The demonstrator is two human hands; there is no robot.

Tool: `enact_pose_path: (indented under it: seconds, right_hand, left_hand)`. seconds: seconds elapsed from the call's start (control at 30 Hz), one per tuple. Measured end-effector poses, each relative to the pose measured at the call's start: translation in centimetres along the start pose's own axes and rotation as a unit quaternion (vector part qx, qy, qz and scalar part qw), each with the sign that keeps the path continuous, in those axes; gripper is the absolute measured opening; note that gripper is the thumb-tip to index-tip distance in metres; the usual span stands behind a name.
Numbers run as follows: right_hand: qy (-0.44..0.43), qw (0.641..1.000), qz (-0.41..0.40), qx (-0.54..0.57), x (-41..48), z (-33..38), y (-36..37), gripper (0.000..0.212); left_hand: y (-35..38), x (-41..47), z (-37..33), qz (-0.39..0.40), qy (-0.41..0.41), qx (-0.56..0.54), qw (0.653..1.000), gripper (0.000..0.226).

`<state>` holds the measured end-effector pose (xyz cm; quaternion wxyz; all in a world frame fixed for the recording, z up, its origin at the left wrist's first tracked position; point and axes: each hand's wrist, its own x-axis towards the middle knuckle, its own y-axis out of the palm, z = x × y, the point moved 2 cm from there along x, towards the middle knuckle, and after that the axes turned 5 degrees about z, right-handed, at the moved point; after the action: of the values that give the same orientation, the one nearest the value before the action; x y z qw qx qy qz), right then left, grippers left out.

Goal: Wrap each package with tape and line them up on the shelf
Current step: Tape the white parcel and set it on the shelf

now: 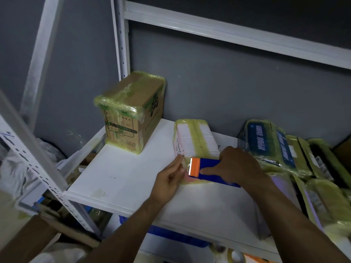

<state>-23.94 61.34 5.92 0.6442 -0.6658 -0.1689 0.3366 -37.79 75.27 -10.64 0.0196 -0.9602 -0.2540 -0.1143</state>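
Note:
A pale pink flat package (195, 139) with yellowish tape bands lies on the white shelf (123, 177). At its near end my right hand (237, 166) grips a blue tape dispenser (210, 168) with an orange cutter head, index finger stretched along its side. My left hand (171, 177) presses straight fingers against the package's near left edge, beside the cutter. A taped brown cardboard box (131, 112) stands upright at the shelf's back left.
A pile of taped packages (281, 149), blue and dark ones, crowds the shelf's right side. A white upright post (121, 37) and an upper shelf rail (228, 33) frame the bay. Cartons, bags and a blue bin (171, 236) sit below.

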Motion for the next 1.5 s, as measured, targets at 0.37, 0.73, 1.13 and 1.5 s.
enact_pose_path:
  seconds: [0.37,0.73,1.13,1.5]
  right_hand:
    - [0.000,1.000,0.004,0.030,0.3,-1.1,0.5,0.081]
    - [-0.016,0.998,0.001,0.066,-0.7,-2.6,-0.7,0.062]
    - [0.034,0.999,0.001,0.021,-0.4,-4.9,-1.8,0.084]
    - [0.026,0.999,0.024,-0.010,0.9,-4.8,-1.2,0.094]
  left_hand:
    - [-2.3,3.3,-1.4,0.055,0.115,0.281,0.951,0.054]
    - [-3.7,4.9,-2.1,0.093,0.152,0.378,0.909,0.051]
    - [-2.7,5.0,-1.8,0.116,0.169,0.386,0.900,0.051]
    - [-1.4,4.7,-4.0,0.093,0.195,0.444,0.869,0.052]
